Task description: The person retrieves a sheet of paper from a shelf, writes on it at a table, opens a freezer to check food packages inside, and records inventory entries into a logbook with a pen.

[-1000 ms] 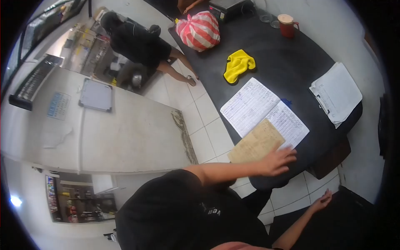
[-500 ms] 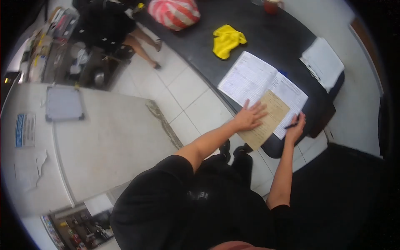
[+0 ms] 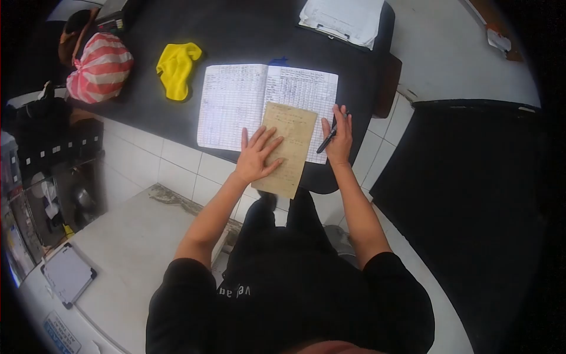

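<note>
An open notebook [image 3: 230, 106] with ruled, handwritten pages lies on the black table [image 3: 236, 35]. Across its right page and past the table's front edge rests a brown sheet of paper [image 3: 289, 135] with faint writing. My left hand [image 3: 256, 156] lies flat with fingers spread, over the left side of the brown sheet and the lower part of the notebook. At the notebook's right edge, my right hand [image 3: 340, 138] holds a black pen [image 3: 326, 141], its tip pointing down and left. A small blue item [image 3: 279, 61] shows partly behind the notebook's top edge.
A yellow cloth [image 3: 177, 71] and a red-and-white striped bundle [image 3: 103, 68] sit to the left on the table. A clipboard with papers [image 3: 342, 20] lies at the back right. On a pale surface at lower left is a whiteboard [image 3: 68, 274]. A dark panel [image 3: 460, 194] stands right.
The camera view has turned, so the table and notebook now appear squarer and further left. My left hand stays on the brown sheet, and my right hand still holds the pen.
</note>
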Action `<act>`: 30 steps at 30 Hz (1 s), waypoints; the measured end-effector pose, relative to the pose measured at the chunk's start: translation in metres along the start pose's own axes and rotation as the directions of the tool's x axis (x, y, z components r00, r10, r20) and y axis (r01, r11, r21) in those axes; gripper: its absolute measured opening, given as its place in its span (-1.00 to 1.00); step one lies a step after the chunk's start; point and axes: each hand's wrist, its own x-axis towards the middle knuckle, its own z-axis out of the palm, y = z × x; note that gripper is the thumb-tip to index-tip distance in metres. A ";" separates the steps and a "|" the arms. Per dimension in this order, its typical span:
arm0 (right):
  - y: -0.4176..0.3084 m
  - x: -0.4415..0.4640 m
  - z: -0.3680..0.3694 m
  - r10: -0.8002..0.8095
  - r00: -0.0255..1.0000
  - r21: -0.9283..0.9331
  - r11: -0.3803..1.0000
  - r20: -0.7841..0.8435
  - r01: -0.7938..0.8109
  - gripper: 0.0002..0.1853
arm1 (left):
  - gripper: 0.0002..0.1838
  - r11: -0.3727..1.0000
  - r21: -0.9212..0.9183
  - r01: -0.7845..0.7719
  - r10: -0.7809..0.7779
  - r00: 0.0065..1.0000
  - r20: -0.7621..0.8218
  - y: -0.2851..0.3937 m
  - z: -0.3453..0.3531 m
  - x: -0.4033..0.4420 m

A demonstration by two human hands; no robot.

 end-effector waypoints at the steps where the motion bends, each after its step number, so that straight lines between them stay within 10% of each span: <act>1: 0.000 0.001 0.001 0.005 1.000 0.012 1.000 -0.002 -0.005 -0.52 | -0.36 1.000 -0.010 -0.006 0.006 1.000 0.002 -0.002 -0.002 0.005; 6: -0.004 -0.002 -0.001 0.049 0.999 0.020 0.999 -0.022 -0.049 -0.57 | -0.39 0.973 0.052 -0.226 0.221 0.971 0.088 -0.012 -0.023 0.059; 11: -0.011 0.010 -0.014 0.433 0.899 0.594 0.742 -0.072 -0.310 -0.62 | -0.38 0.910 0.034 -0.414 0.396 0.889 0.228 -0.013 -0.003 0.084; 24: 0.000 0.106 0.028 0.516 0.840 0.620 0.609 0.166 -0.496 -0.68 | -0.38 0.941 0.002 -0.340 0.337 0.933 0.125 -0.014 0.006 0.085; 27: 0.028 0.098 0.053 0.250 0.954 0.268 0.942 -0.166 -0.200 -0.69 | -0.37 0.943 -0.004 -0.334 0.331 0.935 0.130 -0.014 0.005 0.086; 30: 0.027 0.094 0.054 0.369 0.919 0.340 0.890 -0.141 -0.305 -0.72 | -0.38 0.947 -0.020 -0.322 0.321 0.935 0.151 -0.014 0.004 0.085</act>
